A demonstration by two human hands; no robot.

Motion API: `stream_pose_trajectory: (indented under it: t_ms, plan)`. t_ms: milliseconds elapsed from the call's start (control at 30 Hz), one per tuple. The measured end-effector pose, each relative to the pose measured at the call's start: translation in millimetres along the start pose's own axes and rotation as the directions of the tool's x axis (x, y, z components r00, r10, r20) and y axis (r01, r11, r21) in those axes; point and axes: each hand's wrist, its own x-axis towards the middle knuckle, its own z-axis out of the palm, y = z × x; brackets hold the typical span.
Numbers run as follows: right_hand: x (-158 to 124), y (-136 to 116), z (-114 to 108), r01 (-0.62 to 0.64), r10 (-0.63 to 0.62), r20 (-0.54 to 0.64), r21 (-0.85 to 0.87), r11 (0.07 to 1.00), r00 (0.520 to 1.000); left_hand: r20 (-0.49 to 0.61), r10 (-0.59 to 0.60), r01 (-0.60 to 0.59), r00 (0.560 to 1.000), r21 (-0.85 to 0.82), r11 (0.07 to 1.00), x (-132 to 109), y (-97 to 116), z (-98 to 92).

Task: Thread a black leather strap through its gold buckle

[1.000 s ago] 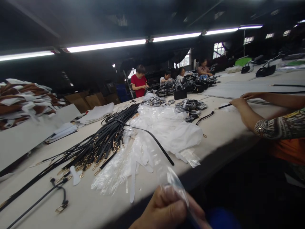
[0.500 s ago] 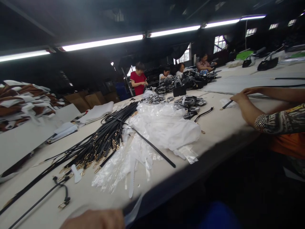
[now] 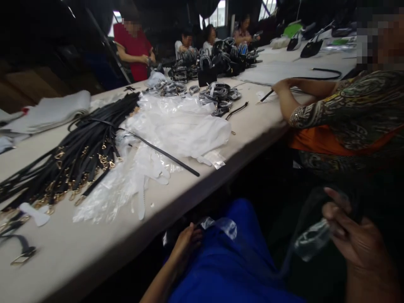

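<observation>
The right hand [image 3: 350, 237] pinches with its fingers a clear plastic bag [image 3: 311, 240], light, soft and slippery, best held by the edge; the left hand [image 3: 187, 244] lies with fingers loose on blue cloth [image 3: 221, 261].

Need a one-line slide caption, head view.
Right hand holds a clear plastic bag; left hand rests on blue fabric beside a long cream table.

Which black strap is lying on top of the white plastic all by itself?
The long thin black strap lying slantwise across the white plastic. The other black straps sit together in a bunch to its left, with gold clasps at their ends.
</observation>
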Motion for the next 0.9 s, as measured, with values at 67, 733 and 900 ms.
stream_pose_trajectory:
  t_ms: [67, 733, 900]
  plan:
    - [-11.2, 2.7, 2.3, -0.091, 0.086, 0.155, 0.031, 0.995, 0.984, 0.029, -0.045, 0.044, 0.999, 0.042, 0.998, -0.6, -14.6, -0.2]
    - [-102.7, 78.3, 208.5, -0.117, 0.297, 0.489, -0.364, 0.924, 0.82, 0.467, 0.175, -0.236, 0.867, 0.076, 0.969, -29.0, 15.6, 12.3]
    - [-112.3, 79.1, 217.3, -0.256, 0.394, 0.407, -0.354, 0.9, 0.824, 0.52, 0.041, 0.011, 0.853, -0.098, 0.995, -19.0, 8.4, 4.1]
